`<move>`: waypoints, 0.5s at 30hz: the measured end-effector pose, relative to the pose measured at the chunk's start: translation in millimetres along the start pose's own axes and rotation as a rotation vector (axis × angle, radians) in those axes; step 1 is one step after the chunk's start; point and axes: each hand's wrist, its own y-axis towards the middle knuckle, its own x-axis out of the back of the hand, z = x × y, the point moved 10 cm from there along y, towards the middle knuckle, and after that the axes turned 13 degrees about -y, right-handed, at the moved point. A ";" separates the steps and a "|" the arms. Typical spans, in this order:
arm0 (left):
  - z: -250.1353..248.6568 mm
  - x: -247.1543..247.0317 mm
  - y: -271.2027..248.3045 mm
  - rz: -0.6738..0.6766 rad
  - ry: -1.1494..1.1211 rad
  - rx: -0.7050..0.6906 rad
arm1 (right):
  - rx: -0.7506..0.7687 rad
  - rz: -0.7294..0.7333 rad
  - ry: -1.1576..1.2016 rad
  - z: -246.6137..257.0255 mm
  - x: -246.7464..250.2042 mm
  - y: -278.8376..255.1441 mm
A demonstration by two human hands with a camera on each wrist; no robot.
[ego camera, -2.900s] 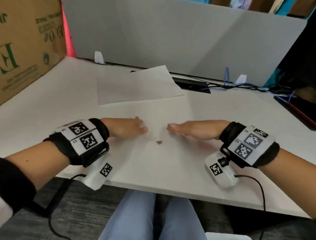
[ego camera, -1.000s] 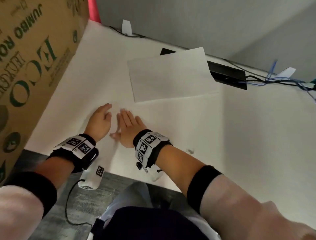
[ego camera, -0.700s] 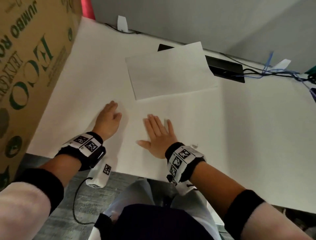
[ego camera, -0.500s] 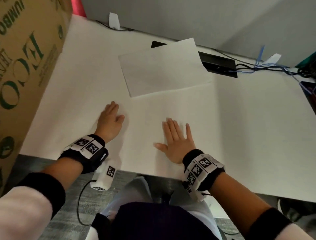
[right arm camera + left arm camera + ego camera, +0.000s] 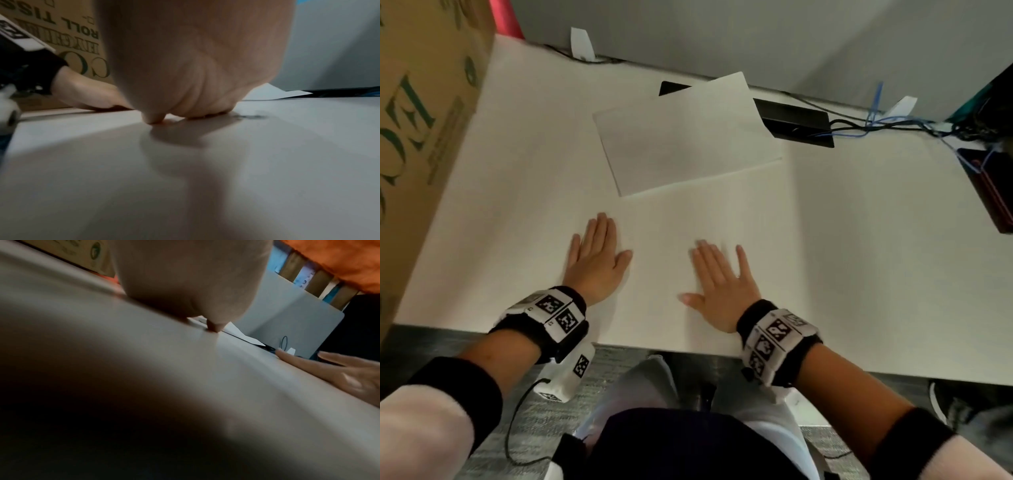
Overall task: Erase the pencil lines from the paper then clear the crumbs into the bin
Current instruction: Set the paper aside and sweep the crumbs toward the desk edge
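Note:
A white sheet of paper (image 5: 685,137) lies flat at the back middle of the white desk (image 5: 859,257); I see no pencil lines on it. My left hand (image 5: 599,253) lies flat on the desk in front of the paper's near left corner, fingers straight. My right hand (image 5: 719,274) lies flat a hand's width to its right, fingers spread, holding nothing. In the right wrist view a small smear of dark crumbs (image 5: 251,116) sits on the desk just right of the right hand (image 5: 195,73). The crumbs do not show in the head view.
A large cardboard box (image 5: 417,137) stands along the desk's left edge. A black cable port (image 5: 794,120) and blue and black cables (image 5: 893,120) run along the back. A dark device (image 5: 993,192) sits at the right edge. A grey partition (image 5: 756,41) closes the back.
My right hand has slid to the right across the desk, away from the left hand. The left hand has stayed in place and lies flatter.

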 end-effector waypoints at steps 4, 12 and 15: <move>-11.0 -5.2 -3.1 0.003 0.020 0.012 | -0.065 -0.007 -0.035 -30.5 -7.1 -16.5; -73.2 -44.7 -9.7 0.044 0.062 -0.044 | -0.127 0.050 0.166 -101.4 1.9 -38.0; -103.5 -68.4 -14.4 0.121 0.081 -0.103 | -0.145 0.105 0.251 -131.4 -5.2 -38.1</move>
